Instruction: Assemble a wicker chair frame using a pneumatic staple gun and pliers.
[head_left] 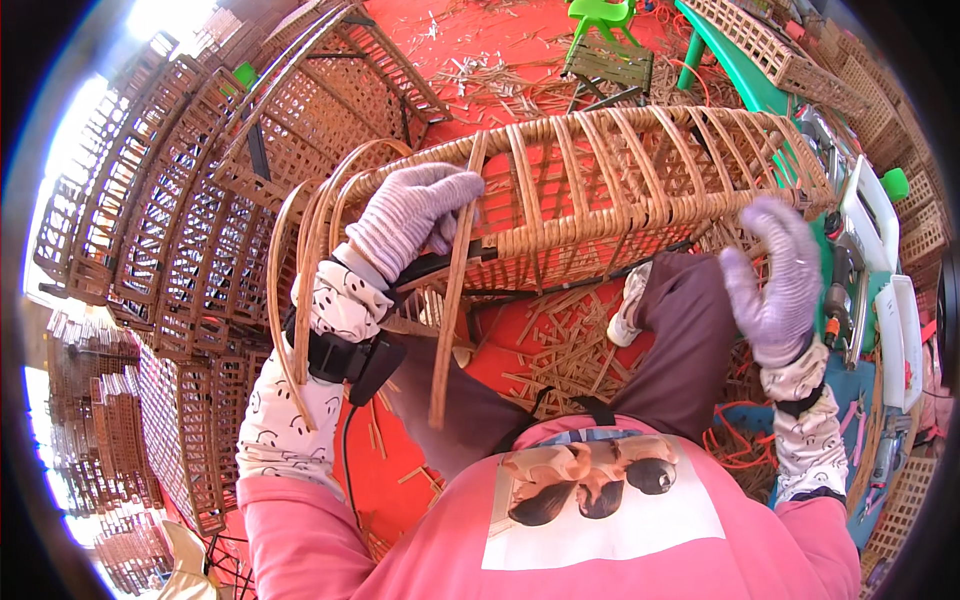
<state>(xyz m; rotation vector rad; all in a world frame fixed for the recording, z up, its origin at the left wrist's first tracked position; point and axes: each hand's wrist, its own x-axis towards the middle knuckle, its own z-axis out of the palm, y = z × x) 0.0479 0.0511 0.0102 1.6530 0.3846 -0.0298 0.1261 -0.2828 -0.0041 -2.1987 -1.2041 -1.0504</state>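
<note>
My left hand (415, 215) grips a cane strip (452, 300) on the wicker basket (600, 190), which runs left to right; my right hand (775, 280) hovers open at its right end.

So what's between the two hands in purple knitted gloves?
In the head view, the long woven rattan frame stretches between the left hand and the right hand.

Both gloved hands raised, left hand (415, 215) fingers curled closed, right hand (775, 275) open, fingers loosely extended
</note>
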